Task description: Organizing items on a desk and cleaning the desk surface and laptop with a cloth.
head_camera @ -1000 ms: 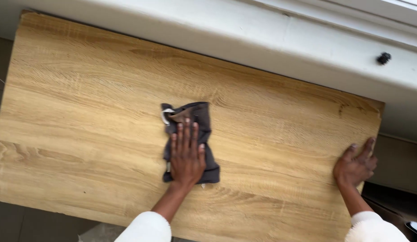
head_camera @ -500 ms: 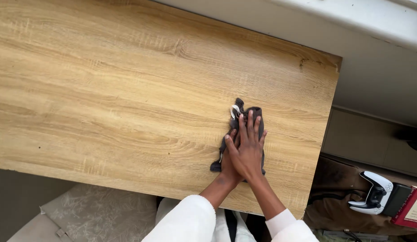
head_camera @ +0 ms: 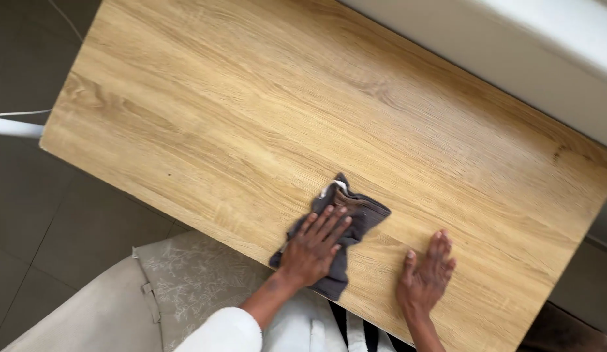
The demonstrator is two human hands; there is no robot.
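Oak-grain tabletop (head_camera: 264,117) over grey tiles (head_camera: 29,208)

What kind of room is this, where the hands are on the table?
Probably a room in a home. A wooden tabletop stands beside a white ledge, perhaps a windowsill, over a dark tiled floor. The left hand presses a grey cloth on the wood; the right hand lies flat beside it.

packages: none in view | labels: small white tag (head_camera: 332,189) on dark grey cloth (head_camera: 355,218) | signs, screens: none
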